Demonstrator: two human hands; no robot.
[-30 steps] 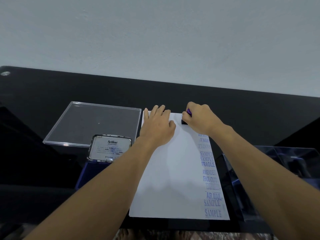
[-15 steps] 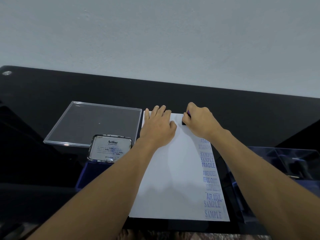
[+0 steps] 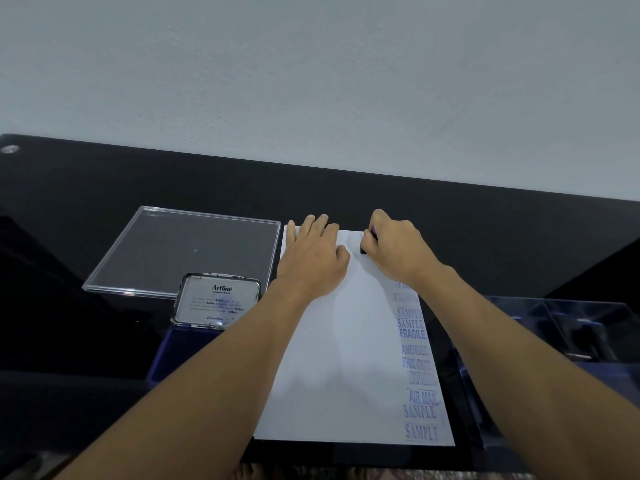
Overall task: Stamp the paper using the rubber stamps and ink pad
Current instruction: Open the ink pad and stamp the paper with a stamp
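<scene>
Lengthwise the paper (image 3: 346,358) runs away; right hand (image 3: 398,249) grips stamp (image 3: 363,250), base down.

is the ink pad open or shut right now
Open: the ink pad lies uncovered, blue, and its lid stands raised behind it, Artline label facing the camera.

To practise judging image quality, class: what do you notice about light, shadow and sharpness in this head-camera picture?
Head view: dim light; a soft shadow lies on the paper below the left hand; the clear lid catches edge glare; some stamped words look smeared; forearms loom oversized.
</scene>
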